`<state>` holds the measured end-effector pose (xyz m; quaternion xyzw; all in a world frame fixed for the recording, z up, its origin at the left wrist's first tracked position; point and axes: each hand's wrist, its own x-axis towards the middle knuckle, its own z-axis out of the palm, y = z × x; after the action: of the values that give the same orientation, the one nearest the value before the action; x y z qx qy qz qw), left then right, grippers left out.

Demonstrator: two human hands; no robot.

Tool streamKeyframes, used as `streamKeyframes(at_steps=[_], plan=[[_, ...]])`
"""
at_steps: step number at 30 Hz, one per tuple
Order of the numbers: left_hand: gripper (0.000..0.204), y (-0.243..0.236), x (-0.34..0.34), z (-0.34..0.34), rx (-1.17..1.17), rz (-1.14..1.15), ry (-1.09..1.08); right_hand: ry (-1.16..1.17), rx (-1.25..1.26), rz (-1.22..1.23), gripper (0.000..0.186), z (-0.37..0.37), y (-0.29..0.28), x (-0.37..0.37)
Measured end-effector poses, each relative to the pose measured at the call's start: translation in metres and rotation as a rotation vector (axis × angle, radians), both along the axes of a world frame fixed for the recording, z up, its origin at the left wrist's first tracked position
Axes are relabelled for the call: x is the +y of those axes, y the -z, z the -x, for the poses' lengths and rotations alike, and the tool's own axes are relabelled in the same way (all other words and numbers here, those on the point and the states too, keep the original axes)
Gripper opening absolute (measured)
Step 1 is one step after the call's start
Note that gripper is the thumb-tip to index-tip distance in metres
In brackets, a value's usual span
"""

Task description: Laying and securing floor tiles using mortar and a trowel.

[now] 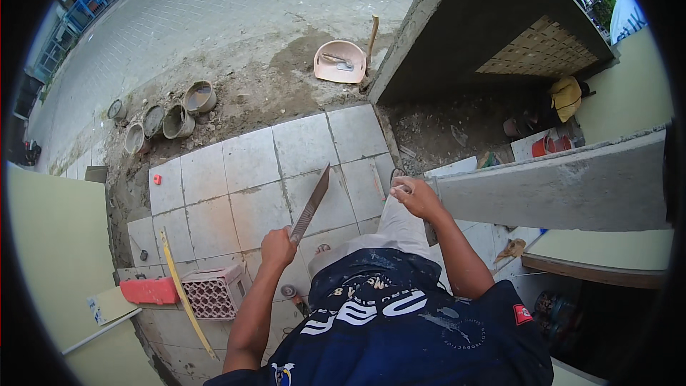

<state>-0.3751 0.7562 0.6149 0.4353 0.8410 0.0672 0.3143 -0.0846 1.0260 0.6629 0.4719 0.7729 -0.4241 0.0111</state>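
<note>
My left hand [279, 248] is closed round the near end of a long, flat, dark blade [312, 204], which tapers to a point and has pale streaks across it. The blade slants up and away over the white floor tiles [250, 161], and its handle, if any, is hidden in my grip. My right hand [416, 198] is near the end of a low grey rendered wall [557, 189], above my pale trousers [404, 225]. Its fingers are loosely bent and apart, with no object visible in them. One sandalled foot [396, 174] shows just beyond it.
Several mortar buckets [178, 122] stand on rubble at the far left. A pink basin [340, 61] holding a trowel sits beyond the tiles. A plastic crate [208, 293], red container [148, 291] and yellow strip [187, 293] are at the left. A person [565, 99] crouches at the right.
</note>
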Motion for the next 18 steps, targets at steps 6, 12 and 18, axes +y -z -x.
streamKeyframes(at_steps=[6,12,18], plan=[[0.035,0.065,0.03,0.037,0.174,0.197,-0.466,0.382,-0.031,0.211,0.036,-0.101,0.124,0.213],[0.033,0.091,0.156,0.028,0.293,0.283,-0.971,0.307,-0.249,0.359,0.037,-0.1,0.206,0.451],[0.03,0.135,0.278,0.083,0.028,0.086,-1.347,0.039,-0.134,-0.05,0.027,-0.292,0.233,0.606]])
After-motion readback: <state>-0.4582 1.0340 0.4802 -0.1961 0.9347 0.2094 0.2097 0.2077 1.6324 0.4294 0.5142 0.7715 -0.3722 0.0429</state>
